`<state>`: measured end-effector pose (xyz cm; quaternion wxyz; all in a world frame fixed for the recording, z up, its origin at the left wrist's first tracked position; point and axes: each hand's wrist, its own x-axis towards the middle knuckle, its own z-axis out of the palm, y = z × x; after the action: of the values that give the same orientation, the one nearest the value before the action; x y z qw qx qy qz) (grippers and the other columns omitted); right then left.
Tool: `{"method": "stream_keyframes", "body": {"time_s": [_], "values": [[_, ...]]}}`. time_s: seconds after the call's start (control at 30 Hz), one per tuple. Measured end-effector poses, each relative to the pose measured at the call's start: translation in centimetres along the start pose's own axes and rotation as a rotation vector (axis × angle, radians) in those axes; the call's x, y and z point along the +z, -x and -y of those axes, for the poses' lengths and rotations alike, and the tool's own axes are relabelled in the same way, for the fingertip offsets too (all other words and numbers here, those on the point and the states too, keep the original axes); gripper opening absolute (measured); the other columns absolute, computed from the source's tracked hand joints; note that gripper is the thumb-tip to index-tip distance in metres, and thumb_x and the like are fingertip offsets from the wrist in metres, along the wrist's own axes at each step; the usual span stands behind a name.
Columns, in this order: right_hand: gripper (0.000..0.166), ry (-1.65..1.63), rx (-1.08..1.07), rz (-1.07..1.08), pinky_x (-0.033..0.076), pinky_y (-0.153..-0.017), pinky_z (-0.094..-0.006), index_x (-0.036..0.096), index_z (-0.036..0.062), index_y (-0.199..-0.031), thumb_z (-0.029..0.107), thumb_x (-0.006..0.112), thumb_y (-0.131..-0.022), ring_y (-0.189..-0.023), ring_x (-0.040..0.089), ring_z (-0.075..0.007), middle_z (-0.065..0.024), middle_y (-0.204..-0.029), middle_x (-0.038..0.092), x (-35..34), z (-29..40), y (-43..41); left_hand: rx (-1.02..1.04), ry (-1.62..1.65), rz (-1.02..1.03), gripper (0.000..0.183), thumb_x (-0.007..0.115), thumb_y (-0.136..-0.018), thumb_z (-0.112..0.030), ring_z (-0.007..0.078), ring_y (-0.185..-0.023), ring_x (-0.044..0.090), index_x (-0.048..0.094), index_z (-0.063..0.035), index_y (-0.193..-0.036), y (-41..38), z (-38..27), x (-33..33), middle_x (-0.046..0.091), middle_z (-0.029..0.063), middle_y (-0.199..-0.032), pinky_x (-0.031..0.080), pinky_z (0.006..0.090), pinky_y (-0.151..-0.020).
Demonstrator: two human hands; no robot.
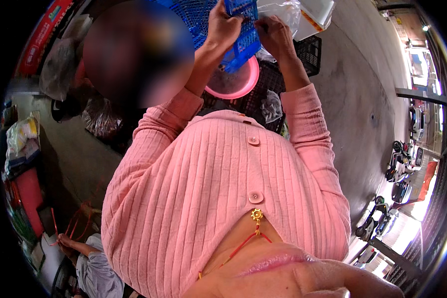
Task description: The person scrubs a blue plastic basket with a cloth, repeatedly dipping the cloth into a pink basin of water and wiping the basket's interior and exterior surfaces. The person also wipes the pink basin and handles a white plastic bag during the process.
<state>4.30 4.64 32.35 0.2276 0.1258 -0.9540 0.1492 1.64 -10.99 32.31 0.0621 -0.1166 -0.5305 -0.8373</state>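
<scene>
At the top of the head view, my left hand (223,28) grips a blue plastic mesh basket piece (246,37), thumb bent over its near side. My right hand (277,33) is at the piece's right edge with curled fingers; whether they pinch it is hidden. The blue piece is tilted, its lower end over a pink plastic basin (254,80) of dark, murky liquid. More blue mesh (182,16) shows behind my left hand.
Black plastic crates (309,56) are under and beside the basin. A crumpled grey plastic bag (272,106) lies nearby. Stuffed plastic bags (102,117) sit at left. Another person's hands (69,244) are at lower left, near red strings. Scooters (376,219) stand far right.
</scene>
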Motion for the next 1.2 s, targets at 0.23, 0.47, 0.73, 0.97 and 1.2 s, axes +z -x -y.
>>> {"method": "stream_keyframes", "body": {"time_s": [0.23,0.47,0.73,0.97,1.2], "values": [[0.024,0.232,0.349,0.360,0.051,-0.075,-0.0412,0.069,0.0060,-0.086,0.022,0.053,-0.081,-0.083,0.064,-0.0349,-0.0182,-0.089,0.066,-1.7,-3.8,0.9,-0.104,-0.057,-0.006,0.042,0.055,-0.077,0.011,0.0166,-0.084,0.060,0.049,0.0017,-0.117,-1.4,0.6,-1.5,0.064,0.0093,-0.096,0.050,0.0276,-0.072],[0.019,-0.306,0.115,-0.184,0.050,-0.072,-0.0361,0.069,0.0069,-0.087,0.021,0.058,-0.082,-0.080,0.064,-0.0318,-0.0161,-0.083,0.066,-0.1,-1.7,-1.7,-0.064,-0.074,0.029,0.045,0.055,-0.077,0.011,0.0165,-0.084,0.061,0.047,0.0019,-0.120,-2.0,0.0,-1.3,0.064,0.0103,-0.097,0.050,0.0277,-0.072],[0.021,-0.153,0.064,0.168,0.050,-0.071,-0.0406,0.067,0.0046,-0.081,0.024,0.060,-0.078,-0.079,0.062,-0.0376,-0.0175,-0.082,0.065,-0.1,-1.0,-0.3,-0.049,0.037,0.194,0.056,0.056,-0.077,0.013,0.0250,-0.101,0.059,0.041,-0.0025,-0.128,-0.8,2.3,-2.2,0.055,0.0132,-0.119,0.051,0.0365,-0.085],[0.021,-0.253,0.377,0.015,0.050,-0.070,-0.0329,0.069,0.0044,-0.087,0.023,0.063,-0.079,-0.076,0.066,-0.0231,-0.0135,-0.082,0.068,-2.9,-3.7,0.0,-0.243,0.601,0.500,0.077,0.053,-0.075,0.015,0.0378,-0.115,0.051,0.027,-0.0115,-0.141,-1.6,-0.8,-8.0,0.041,0.0177,-0.135,0.047,0.0485,-0.092],[0.027,-0.875,0.819,-0.152,0.044,-0.080,-0.0253,0.067,0.0005,-0.098,0.022,0.065,-0.082,-0.086,0.059,-0.0111,-0.0096,-0.094,0.067,0.4,-4.4,3.7,-0.363,0.663,0.590,0.073,0.069,-0.074,-0.015,0.0351,-0.108,0.056,0.033,-0.0026,-0.136,-3.8,3.9,-18.7,0.046,0.0222,-0.129,0.049,0.0459,-0.089]]}}
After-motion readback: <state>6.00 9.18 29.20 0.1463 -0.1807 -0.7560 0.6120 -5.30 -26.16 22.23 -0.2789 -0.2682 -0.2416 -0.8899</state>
